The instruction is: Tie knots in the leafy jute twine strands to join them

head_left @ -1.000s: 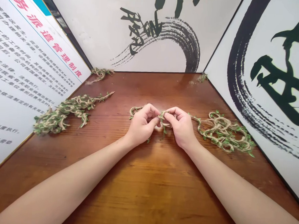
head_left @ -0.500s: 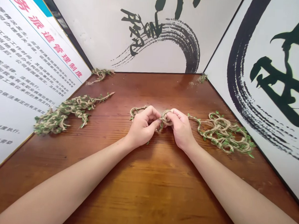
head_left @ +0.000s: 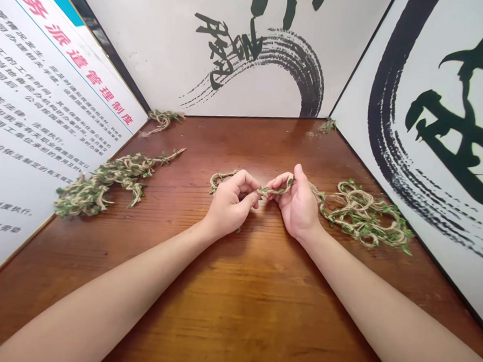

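In the middle of the table, my left hand [head_left: 233,203] pinches a strand of leafy jute twine [head_left: 279,191] between thumb and fingertips. The strand runs rightward from that pinch and passes across the palm of my right hand [head_left: 299,205]. That right hand is open, thumb raised and fingers stretched toward the left one, the twine lying against it. A looped part of the twine [head_left: 221,178] shows behind my left hand. Past my right hand the strand leads into a loose tangled heap of twine with green leaves [head_left: 365,214].
At the left lies a thick bundle of leafy twine [head_left: 107,183]. A small piece of twine [head_left: 163,119] rests in the back left corner, and green scraps [head_left: 327,125] in the back right. Printed panels [head_left: 258,90] wall in the wooden table [head_left: 254,317] on three sides.
My right hand has opened and turned palm inward, its thumb lifting. The small twine loop between the hands has straightened into a strand. The left hand keeps its pinch.
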### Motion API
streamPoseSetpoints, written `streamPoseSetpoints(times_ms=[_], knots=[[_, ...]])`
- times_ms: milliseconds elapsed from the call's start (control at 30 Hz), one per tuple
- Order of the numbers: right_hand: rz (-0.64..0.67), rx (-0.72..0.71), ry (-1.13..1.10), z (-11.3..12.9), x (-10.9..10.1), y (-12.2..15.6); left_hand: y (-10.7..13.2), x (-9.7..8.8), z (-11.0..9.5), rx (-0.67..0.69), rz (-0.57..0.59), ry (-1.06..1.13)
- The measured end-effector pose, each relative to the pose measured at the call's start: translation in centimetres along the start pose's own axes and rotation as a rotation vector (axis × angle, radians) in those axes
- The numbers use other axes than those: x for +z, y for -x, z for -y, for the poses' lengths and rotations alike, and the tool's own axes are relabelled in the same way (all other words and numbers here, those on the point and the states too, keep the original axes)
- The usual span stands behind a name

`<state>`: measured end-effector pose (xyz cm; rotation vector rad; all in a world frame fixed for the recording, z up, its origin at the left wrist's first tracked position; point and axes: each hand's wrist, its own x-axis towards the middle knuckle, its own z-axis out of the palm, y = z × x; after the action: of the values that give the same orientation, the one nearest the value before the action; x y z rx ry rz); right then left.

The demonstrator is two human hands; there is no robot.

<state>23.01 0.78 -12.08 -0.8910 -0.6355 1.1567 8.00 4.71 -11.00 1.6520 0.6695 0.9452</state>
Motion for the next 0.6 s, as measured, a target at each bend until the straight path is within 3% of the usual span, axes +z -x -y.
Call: streamPoseSetpoints(times_ms=[333,600], knots=[[0.124,-0.011,0.189,-0.02,-0.01,0.64,-0.43,-0.25,-0.04,-0.053,-0.029,0.109],[0.073,-0.013,0.146,-0.23,-0.09,0.33,-0.33,-0.12,-0.66,-0.118,-0.010,0.111]])
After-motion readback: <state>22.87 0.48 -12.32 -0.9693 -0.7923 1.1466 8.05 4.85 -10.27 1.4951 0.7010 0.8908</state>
